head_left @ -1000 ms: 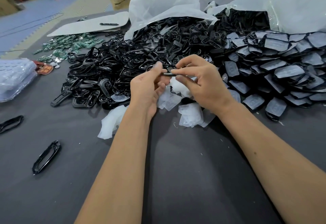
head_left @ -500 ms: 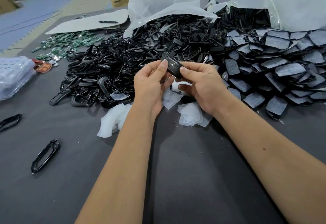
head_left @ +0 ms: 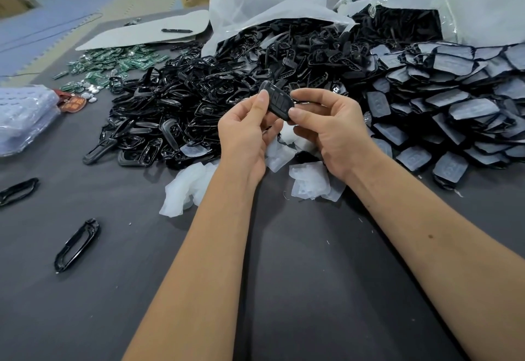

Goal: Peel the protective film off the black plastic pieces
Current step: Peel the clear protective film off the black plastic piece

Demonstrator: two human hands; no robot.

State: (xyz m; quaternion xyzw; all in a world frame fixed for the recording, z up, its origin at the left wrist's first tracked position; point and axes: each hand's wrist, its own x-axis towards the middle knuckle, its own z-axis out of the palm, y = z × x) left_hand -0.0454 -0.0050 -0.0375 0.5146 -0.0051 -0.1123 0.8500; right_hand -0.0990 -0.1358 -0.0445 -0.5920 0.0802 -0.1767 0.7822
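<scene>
A small black plastic piece [head_left: 277, 102] with button openings is held upright above the table between both hands. My left hand [head_left: 247, 136] pinches its left edge with thumb and fingers. My right hand [head_left: 326, 127] pinches its lower right corner between thumb and forefinger. Its face looks glossy, with no film showing on it. Under the hands lie several crumpled white film scraps [head_left: 308, 180]. To the right spreads a heap of film-covered black pieces [head_left: 443, 104].
A big pile of black frames and shells [head_left: 181, 113] fills the centre left, spilling from a white bag [head_left: 264, 2]. Green circuit boards [head_left: 113, 62] lie at the far left, a clear blister stack [head_left: 22, 116] at the left edge. Two loose black frames [head_left: 76, 244] lie on the grey tabletop [head_left: 284, 275].
Both hands have lifted the black piece and turned it from edge-on to face the camera. My left thumb moved up along its left edge.
</scene>
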